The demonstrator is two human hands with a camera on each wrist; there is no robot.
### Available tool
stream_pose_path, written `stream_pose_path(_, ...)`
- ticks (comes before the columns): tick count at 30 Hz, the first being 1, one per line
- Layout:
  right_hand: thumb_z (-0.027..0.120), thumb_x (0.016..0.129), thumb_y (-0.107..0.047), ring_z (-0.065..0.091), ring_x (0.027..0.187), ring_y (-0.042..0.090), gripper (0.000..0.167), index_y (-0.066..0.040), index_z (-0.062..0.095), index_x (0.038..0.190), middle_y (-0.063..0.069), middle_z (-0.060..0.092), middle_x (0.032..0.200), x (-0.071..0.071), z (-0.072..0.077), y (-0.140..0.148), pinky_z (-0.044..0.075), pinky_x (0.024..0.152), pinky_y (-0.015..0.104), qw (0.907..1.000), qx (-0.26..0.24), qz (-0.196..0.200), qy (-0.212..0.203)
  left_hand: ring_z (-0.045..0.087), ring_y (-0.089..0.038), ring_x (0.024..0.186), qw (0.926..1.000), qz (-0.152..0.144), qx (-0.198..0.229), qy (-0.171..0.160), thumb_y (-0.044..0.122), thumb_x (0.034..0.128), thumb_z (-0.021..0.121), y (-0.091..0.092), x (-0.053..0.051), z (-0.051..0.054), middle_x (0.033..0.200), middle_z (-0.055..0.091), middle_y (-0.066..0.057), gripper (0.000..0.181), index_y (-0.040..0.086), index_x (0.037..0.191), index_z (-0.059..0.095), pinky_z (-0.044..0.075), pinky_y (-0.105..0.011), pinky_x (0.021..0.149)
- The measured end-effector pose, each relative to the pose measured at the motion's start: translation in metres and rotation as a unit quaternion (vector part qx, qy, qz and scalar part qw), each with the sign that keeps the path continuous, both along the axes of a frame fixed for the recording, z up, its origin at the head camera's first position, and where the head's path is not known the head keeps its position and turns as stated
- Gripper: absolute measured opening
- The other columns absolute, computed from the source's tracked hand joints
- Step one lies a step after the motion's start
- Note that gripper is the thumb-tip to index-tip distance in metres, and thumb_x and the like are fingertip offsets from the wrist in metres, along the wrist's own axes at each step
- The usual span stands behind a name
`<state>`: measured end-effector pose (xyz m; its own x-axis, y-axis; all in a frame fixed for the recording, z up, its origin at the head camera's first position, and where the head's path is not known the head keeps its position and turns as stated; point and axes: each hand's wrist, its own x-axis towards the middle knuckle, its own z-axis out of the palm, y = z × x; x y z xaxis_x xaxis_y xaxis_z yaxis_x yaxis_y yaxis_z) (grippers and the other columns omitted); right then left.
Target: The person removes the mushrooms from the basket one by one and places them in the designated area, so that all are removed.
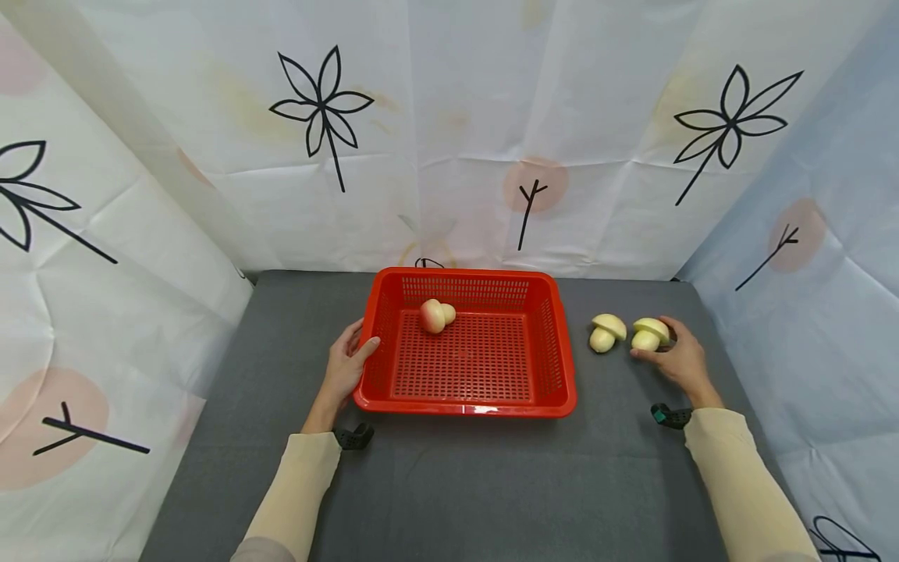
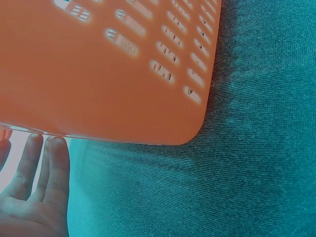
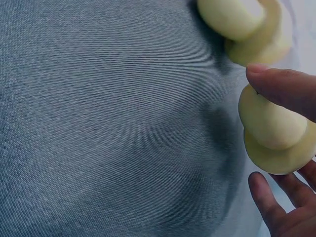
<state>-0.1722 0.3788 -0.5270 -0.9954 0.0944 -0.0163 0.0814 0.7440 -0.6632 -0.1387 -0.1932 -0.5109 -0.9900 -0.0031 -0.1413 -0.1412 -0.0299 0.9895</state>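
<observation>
A red plastic basket [image 1: 463, 408] with slotted walls stands on the grey cloth. My left hand [image 1: 344, 365] holds its left rim, thumb over the edge and fingers against the outer wall; fingertips [image 2: 58, 148] touch that wall in the left wrist view. Inside the basket, towards the back left, lies a toy mushroom [image 1: 431, 315] with a reddish cap. On the right, my right hand [image 1: 680, 359] grips a pale yellow toy mushroom [image 1: 649, 334] between thumb and fingers. Just left of it lies a second yellow mushroom [image 1: 607, 332], which also shows in the right wrist view [image 3: 232, 19].
A grey cloth [image 1: 492, 484] covers the table. White fabric walls [image 1: 456, 140] with printed leaves and twigs close off the back and both sides. A thin dark wire loop [image 1: 428, 262] shows behind the basket's back rim.
</observation>
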Motion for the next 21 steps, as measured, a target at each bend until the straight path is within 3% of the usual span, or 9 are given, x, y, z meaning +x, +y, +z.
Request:
stream_pose_path(3, 0.081, 0.088, -0.018, 0.043, 0.122, 0.055, 0.089, 0.01, 0.028, 0.153, 0.04, 0.038, 0.144, -0.001, -0.005, -0.001, 0.04, 0.095, 0.066, 1.0, 0.003, -0.001, 0.005, 0.051, -0.047, 0.13, 1.0, -0.001, -0.002, -0.001, 0.007, 0.1022, 0.061, 0.0, 0.0, 0.001, 0.15, 0.045, -0.024, 0.061, 0.001, 0.156, 0.033, 0.046, -0.061, 0.101)
stream_pose_path(10, 0.082, 0.088, -0.018, 0.04, 0.125, 0.056, 0.09, 0.01, 0.027, 0.153, 0.04, 0.036, 0.145, -0.004, -0.012, -0.004, 0.037, 0.098, 0.067, 1.0, 0.004, -0.007, 0.0, 0.055, -0.041, 0.128, 0.9997, 0.008, -0.015, 0.016, 0.017, 0.102, 0.064, -0.005, -0.009, -0.031, 0.149, 0.048, -0.019, 0.062, 0.008, 0.156, 0.036, 0.052, -0.055, 0.098)
stream_pose_path(21, 0.082, 0.087, -0.014, 0.037, 0.128, 0.058, 0.093, 0.01, 0.022, 0.155, 0.04, 0.032, 0.148, -0.007, -0.014, -0.011, 0.034, 0.102, 0.068, 1.0, 0.003, -0.006, -0.001, 0.056, -0.042, 0.126, 0.9996, 0.013, -0.016, 0.02, 0.015, 0.1017, 0.065, -0.005, -0.01, -0.032, 0.146, 0.05, -0.02, 0.061, 0.006, 0.155, 0.038, 0.052, -0.054, 0.098)
